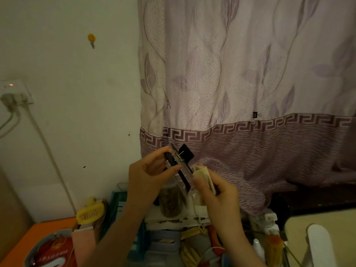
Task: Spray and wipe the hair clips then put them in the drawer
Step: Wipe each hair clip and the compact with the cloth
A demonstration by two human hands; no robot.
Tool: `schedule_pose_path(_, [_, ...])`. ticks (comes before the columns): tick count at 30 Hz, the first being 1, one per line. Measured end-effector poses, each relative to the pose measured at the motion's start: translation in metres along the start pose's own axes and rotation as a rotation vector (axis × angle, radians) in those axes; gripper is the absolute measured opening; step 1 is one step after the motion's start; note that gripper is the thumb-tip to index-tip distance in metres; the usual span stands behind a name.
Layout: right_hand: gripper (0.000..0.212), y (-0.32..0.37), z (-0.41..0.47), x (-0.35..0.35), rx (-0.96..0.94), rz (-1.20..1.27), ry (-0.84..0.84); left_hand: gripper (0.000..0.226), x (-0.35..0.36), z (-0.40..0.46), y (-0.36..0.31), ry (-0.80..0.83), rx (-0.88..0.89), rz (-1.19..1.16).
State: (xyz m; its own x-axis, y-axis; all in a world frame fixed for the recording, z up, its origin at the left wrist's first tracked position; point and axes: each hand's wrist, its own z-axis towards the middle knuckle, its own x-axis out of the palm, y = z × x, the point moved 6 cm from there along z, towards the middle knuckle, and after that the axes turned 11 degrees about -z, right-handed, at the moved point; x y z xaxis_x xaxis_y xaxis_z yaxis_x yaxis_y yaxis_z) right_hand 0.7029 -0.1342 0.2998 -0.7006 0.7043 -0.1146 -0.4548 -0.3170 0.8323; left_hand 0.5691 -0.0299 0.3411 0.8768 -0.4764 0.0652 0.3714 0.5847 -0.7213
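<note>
a black hair clip [182, 166] is held up in front of the person, between the two hands and above the cluttered desk. it is pinched at its hinged upper end by the left hand [148, 177], whose thumb and fingers are curled round it, so that the clip's long jaws are pointed down and to the right toward the other hand. a pale cloth [203, 179] is gripped by the right hand [217, 197], bunched under the thumb and curled fingers, and its top fold is brought just beside the lower part of the clip; whether the cloth is actually touching the clip cannot be told. behind both hands a lilac patterned curtain [250, 83] is hung, with a small black binder clip [255, 114] fastened to it up and to the right of the hands. directly below the hands a clear jar [170, 201] with dark contents is seen, partly hidden by the left wrist. to the lower left of the left hand a small yellow fan [90, 211] is stood on an orange surface [38, 232]. well to the left of the hands, a white wall socket [15, 92] with plugs and cables is fixed to the wall. a drawer cannot be made out among the dim clutter under the forearms.
</note>
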Motion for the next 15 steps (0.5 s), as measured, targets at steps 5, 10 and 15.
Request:
schedule_pose_path(5, [0.058,-0.005,0.023,-0.010,0.072,0.103,0.010,0.055,0.000,-0.005,0.001,0.077,-0.023,-0.032])
schedule_pose_path(10, [0.054,-0.002,0.039,-0.005,0.141,0.165,0.142,0.055,0.006,-0.010,0.001,0.146,-0.023,-0.001])
schedule_pose_path(15, [0.043,-0.008,0.038,0.001,0.258,0.184,0.198,0.054,0.008,-0.012,-0.001,0.167,-0.007,0.024])
